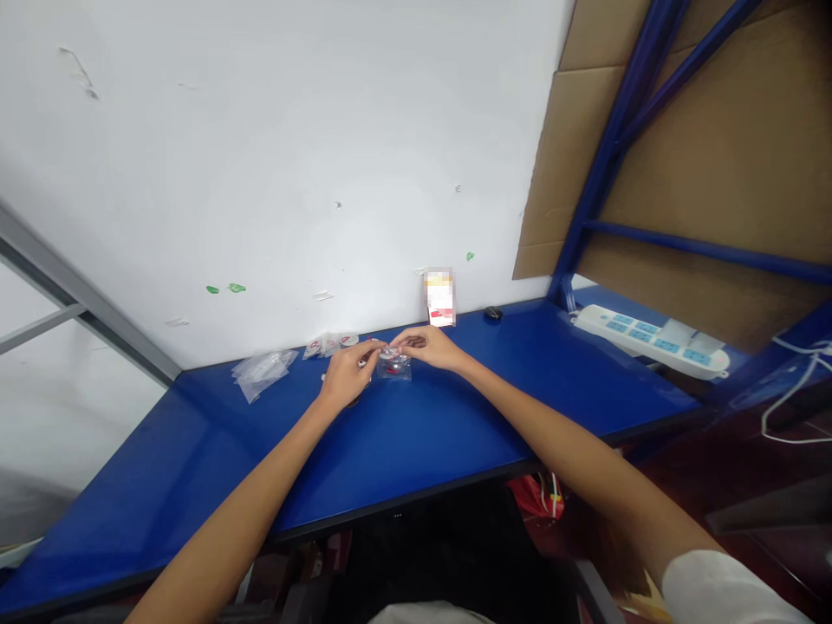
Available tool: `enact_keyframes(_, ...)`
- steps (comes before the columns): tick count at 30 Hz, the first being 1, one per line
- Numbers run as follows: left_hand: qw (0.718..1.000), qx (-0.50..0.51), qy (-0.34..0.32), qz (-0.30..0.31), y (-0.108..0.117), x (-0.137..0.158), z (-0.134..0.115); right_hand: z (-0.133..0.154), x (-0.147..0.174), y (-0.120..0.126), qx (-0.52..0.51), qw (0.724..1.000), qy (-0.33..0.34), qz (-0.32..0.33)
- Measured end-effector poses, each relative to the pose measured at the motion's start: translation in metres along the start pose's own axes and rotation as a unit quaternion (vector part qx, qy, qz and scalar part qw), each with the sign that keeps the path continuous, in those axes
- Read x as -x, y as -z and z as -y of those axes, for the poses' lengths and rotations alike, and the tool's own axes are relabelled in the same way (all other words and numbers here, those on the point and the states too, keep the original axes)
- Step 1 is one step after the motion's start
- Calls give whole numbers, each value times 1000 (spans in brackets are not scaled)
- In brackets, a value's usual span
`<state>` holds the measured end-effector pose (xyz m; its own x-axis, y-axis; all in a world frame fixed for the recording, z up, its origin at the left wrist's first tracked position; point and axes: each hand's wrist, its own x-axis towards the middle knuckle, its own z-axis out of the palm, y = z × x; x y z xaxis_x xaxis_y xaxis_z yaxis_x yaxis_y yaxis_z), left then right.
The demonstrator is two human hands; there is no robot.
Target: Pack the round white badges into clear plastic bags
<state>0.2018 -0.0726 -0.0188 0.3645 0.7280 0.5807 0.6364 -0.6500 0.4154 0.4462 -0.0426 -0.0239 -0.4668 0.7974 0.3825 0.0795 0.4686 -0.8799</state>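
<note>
A small clear plastic bag (393, 371) with something red and dark inside hangs just above or rests on the blue table (416, 451); I cannot tell which. At its upper edge, the fingers of my left hand (347, 374) are pinched together on the left side. My right hand (429, 345) pinches the same edge from the right, thumb and forefinger closed. Behind the left hand lie several small clear packets (321, 345) with white and red round pieces. Some small items under the left hand are mostly hidden by it.
A heap of clear plastic bags (262, 373) lies on the left. A lit, blurred-out phone-like screen (440, 299) leans against the white wall (364, 156), with a small black object (493, 313) beside it. A white power strip (650, 340) sits at the right, near a blue metal frame (604, 165).
</note>
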Motion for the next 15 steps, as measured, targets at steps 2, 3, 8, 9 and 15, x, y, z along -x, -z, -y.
enact_keyframes(2,1000,9,-6,1,0,0,0,2,0,0,6,1000,7,-12)
enact_keyframes(3,1000,16,-7,2,1,-1,0,3,0,1,7,1000,10,-18)
enact_keyframes(8,994,103,11,23,4,-2,-5,4,1,0,26,998,34,-43)
enact_keyframes(9,992,125,11,29,5,-2,-6,4,1,-1,36,998,39,-46)
enact_keyframes(15,990,137,6,43,7,-3,-10,8,3,-5,66,995,55,-53)
